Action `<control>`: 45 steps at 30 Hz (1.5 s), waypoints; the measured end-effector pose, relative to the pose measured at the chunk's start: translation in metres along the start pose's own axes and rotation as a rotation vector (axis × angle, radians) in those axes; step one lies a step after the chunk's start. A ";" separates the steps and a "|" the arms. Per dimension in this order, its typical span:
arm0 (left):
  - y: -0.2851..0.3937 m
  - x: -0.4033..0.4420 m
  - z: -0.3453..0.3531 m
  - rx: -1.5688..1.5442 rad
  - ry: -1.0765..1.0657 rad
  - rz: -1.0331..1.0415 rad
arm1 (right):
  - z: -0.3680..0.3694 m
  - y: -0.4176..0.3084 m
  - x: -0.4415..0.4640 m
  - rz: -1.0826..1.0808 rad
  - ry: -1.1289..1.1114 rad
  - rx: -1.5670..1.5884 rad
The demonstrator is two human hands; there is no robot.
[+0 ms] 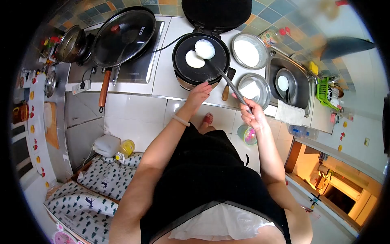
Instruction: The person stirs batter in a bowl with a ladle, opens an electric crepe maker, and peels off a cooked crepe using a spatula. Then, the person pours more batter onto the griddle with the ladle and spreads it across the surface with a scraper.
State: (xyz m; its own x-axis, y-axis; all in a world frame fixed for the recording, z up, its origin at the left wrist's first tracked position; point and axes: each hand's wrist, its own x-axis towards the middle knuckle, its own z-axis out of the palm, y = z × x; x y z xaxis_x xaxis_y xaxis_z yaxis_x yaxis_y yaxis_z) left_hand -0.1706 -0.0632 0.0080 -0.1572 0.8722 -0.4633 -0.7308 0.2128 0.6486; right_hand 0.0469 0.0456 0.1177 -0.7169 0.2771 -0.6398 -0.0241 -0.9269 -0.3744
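Observation:
On the dark round plate of an electric griddle lie two white round pieces, one on the left and one at the upper right. A long-handled dark utensil reaches over the plate, its tip beside the pieces. My right hand is wrapped round its handle. At the griddle's front edge is my left hand, fingers apart and holding nothing. A metal bowl of white stuff stands right of the griddle, and a second round container with something white is below it.
The griddle's raised black lid stands behind. A lidded wok rests on the stove at left, its wooden handle jutting forward. A wooden-handled tool lies by the griddle. At right is a sink holding a pot.

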 end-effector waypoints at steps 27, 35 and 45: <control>-0.100 0.081 0.087 1.204 0.387 0.308 | -0.137 -0.138 -0.023 -0.199 0.166 -0.167; -0.119 0.071 0.099 1.439 0.581 0.219 | -0.178 -0.148 0.014 -0.196 0.233 -0.301; -0.111 0.087 0.168 1.497 0.356 0.564 | -0.155 -0.148 -0.016 -1.298 0.846 -1.510</control>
State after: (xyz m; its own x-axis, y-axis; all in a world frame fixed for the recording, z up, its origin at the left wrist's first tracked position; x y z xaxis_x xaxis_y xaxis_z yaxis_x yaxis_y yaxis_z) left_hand 0.0083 0.0631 -0.0025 -0.4563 0.8884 0.0507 0.6922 0.3185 0.6476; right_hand 0.1697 0.2179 0.0789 -0.3499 0.8283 0.4377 0.6142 0.5556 -0.5604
